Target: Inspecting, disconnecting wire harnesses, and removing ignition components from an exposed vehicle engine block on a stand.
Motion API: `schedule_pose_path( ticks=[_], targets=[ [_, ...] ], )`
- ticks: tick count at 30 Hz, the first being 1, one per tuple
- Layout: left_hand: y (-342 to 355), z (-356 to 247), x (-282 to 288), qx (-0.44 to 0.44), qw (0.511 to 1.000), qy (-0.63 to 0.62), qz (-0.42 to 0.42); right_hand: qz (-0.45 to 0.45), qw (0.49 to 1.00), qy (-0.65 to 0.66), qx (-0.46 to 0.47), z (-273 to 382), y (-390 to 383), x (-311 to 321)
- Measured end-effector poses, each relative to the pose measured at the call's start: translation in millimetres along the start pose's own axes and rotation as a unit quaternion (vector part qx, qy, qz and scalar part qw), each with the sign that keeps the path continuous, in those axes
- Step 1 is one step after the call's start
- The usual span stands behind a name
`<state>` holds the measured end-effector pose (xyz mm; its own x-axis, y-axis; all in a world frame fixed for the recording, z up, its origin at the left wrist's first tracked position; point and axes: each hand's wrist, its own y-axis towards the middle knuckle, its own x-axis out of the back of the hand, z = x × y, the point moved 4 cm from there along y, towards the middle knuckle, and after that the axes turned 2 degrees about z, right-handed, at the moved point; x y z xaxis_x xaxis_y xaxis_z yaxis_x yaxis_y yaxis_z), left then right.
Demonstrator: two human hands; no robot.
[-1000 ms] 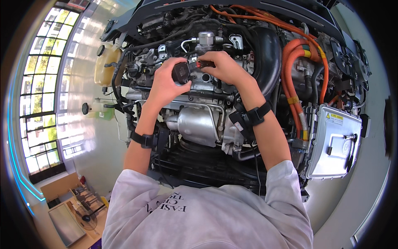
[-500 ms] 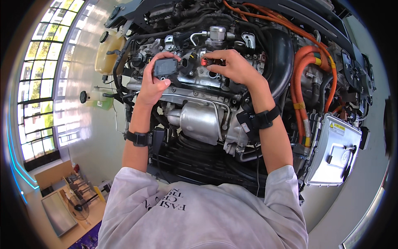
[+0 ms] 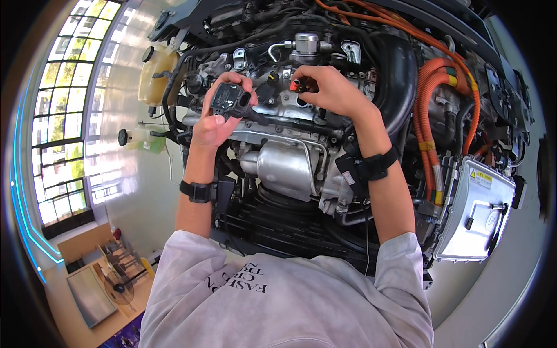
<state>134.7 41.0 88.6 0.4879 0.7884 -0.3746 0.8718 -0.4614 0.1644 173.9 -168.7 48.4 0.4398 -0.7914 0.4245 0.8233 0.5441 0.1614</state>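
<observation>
Carrier: exposed engine assembly (image 3: 284, 109), silver-grey metal, across upper half of view. Mounted directly on it: silver cylindrical housing (image 3: 306, 43), top centre; slotted metal bracket (image 3: 351, 51) to right of housing; black screw cap (image 3: 194, 86), left side; bent metal pipe (image 3: 271, 135) running crosswise; bulbous silver heat shield (image 3: 287, 170) below pipe; thick curved black air duct (image 3: 400, 87), right. Orange corrugated cables (image 3: 425, 124) descend beside duct toward silver lidded box (image 3: 464, 232).

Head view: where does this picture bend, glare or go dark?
In the head view, the window curves and is partly washed out; in that view too, glare streaks the shiny wall, the corners are black, and the left hand and its black box look fairly sharp.
</observation>
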Motion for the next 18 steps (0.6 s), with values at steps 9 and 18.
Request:
schedule_pose_path(
  ticks=[9, 18],
  targets=[
    [6.5, 12.1, 1.9, 0.119, 0.989, -0.052, -0.067, -0.011, 1.0, -0.003, 0.003, 1.5, 0.6, 0.6],
    [22.0, -7.4, -22.0, 0.025, 0.837, 0.541, -0.077, -0.05, 0.998, 0.043, -0.011, 0.9, 0.1, 1.6]
  ],
)
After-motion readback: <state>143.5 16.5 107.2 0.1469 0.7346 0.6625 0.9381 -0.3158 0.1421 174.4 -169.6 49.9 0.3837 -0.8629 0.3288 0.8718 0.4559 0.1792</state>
